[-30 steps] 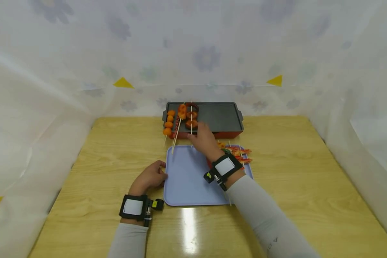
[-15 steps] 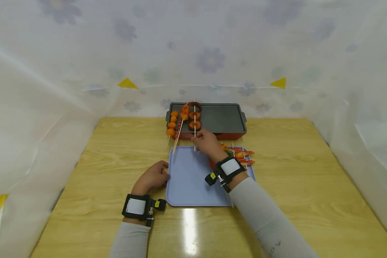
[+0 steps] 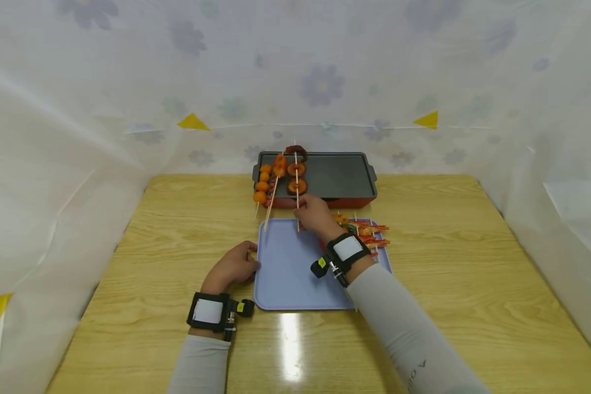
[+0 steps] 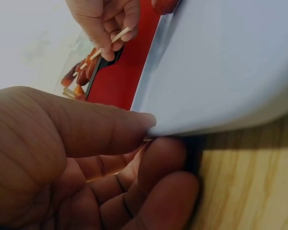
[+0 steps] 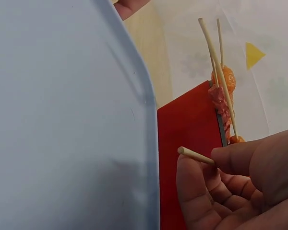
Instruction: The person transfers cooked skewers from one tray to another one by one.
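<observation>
My left hand [image 3: 233, 267] pinches the left rim of a pale blue tray [image 3: 290, 279], thumb on top and fingers curled below, as the left wrist view shows. With thumb and fingers, my right hand [image 3: 317, 216] holds the bare wooden end of a skewer [image 3: 297, 186]. Brown round slices and a dark curled piece are threaded on it, lying over the left part of a black-topped red grill [image 3: 340, 175]. In the right wrist view the stick's cut end [image 5: 182, 151] pokes out past the fingertips.
Left of the held skewer lie a skewer of orange balls [image 3: 261, 186], a skewer with an orange piece [image 3: 279, 165] and a reddish one. Several skewers with red-striped pieces [image 3: 369, 235] rest on the tray's right side, partly behind my right forearm. Whitish sheeting [image 3: 320, 87] surrounds the table.
My right hand has slid back along the stick, away from the brown slices. The skewer stays over the grill. My left hand keeps its place on the tray; the head view shifts slightly.
</observation>
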Action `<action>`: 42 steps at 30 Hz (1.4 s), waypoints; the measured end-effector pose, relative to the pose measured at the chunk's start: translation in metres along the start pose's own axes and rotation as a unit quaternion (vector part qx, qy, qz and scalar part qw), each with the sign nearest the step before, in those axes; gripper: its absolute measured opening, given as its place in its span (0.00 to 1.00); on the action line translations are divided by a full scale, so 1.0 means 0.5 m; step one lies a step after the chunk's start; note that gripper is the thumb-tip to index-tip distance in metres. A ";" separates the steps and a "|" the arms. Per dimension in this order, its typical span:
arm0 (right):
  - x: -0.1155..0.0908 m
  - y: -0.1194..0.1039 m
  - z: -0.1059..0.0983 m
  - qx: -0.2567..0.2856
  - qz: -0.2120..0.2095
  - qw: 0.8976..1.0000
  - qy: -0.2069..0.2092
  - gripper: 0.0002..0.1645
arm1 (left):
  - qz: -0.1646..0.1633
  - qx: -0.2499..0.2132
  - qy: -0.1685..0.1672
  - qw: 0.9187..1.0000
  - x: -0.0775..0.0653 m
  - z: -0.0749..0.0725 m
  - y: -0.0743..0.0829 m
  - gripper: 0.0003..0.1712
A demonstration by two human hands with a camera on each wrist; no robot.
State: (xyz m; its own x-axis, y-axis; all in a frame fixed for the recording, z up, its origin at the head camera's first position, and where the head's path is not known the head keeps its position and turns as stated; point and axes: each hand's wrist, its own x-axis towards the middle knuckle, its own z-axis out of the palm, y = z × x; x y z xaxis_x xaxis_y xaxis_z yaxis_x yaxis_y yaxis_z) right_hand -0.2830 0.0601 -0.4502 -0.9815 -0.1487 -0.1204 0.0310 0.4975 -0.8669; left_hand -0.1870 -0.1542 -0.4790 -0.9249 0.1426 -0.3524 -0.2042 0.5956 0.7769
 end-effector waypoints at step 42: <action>-0.133 0.059 -0.091 -0.148 -0.218 0.960 0.097 0.09 | -0.003 -0.003 0.000 1.000 -0.006 0.001 0.007 0.22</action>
State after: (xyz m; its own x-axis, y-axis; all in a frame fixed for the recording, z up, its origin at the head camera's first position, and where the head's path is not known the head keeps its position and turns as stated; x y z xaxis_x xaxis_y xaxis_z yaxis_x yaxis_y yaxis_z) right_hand -0.2253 0.1235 -0.4457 -0.9066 -0.2503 0.3397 -0.4175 0.6491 -0.6359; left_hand -0.1846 -0.1522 -0.4756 -0.9236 0.1385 -0.3575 -0.2125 0.5911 0.7781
